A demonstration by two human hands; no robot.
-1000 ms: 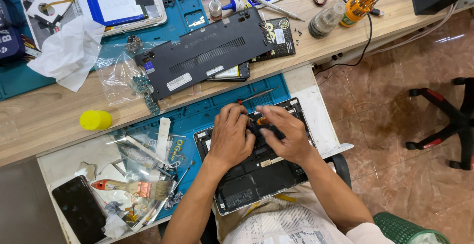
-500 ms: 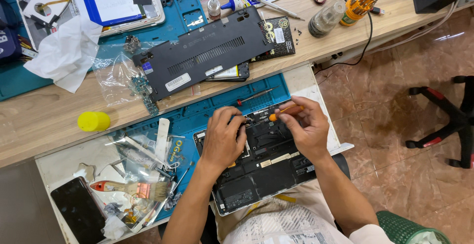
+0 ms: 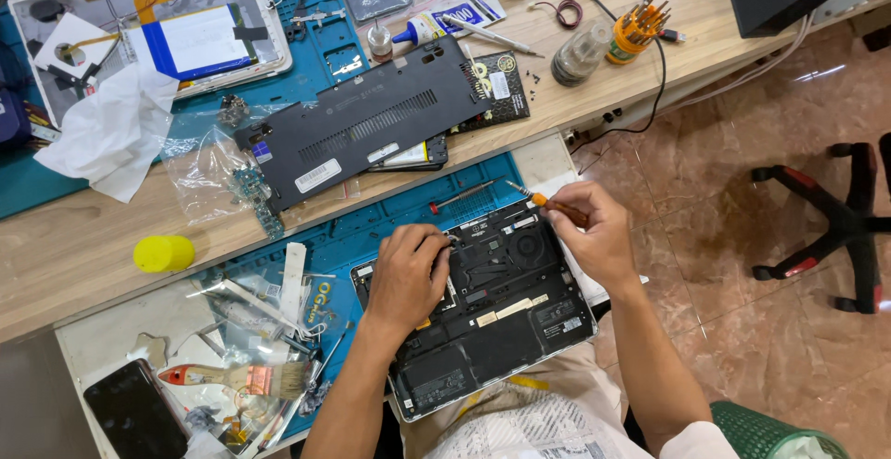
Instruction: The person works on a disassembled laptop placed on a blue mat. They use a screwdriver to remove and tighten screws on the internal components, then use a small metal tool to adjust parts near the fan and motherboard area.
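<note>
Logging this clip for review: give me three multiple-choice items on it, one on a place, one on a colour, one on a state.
1. Where does the left hand rest?
A. on the opened laptop
B. on the wooden desk
C. on the phone

2. What colour is the small cylinder on the desk edge?
A. red
B. yellow
C. white

3. The right hand is
A. empty
B. flat on the floor
C. holding a screwdriver

Answers: 1 A, its fingers lie on the exposed internals; 2 B, it is plainly yellow; 3 C, the orange-collared tip sticks out of the grip.
</note>
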